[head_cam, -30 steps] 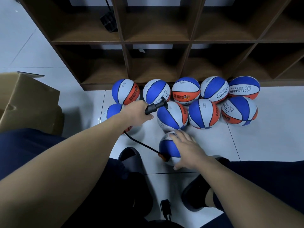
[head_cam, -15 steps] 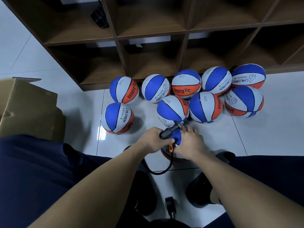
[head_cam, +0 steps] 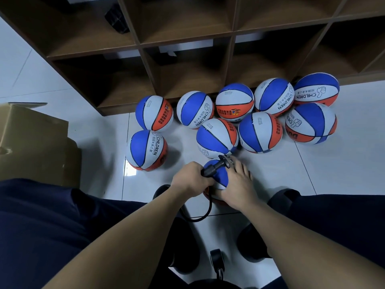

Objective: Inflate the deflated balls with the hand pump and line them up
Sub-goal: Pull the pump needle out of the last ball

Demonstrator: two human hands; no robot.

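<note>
The left hand (head_cam: 190, 178) has its grip wrapped around the black pump nozzle (head_cam: 216, 166), which lies across the top of the ball being worked on (head_cam: 216, 176). That ball sits on the white tiled floor (head_cam: 312, 174) between the person's feet. The right hand (head_cam: 239, 182) rests on the ball's right side, fingers spread flat, its grip wide. A black hose (head_cam: 205, 213) loops down from the nozzle. 9 other blue, white and orange balls (head_cam: 260, 132) cluster in front of the wooden shelf (head_cam: 183, 44). A cardboard box (head_cam: 31, 142) stands at left.
</note>
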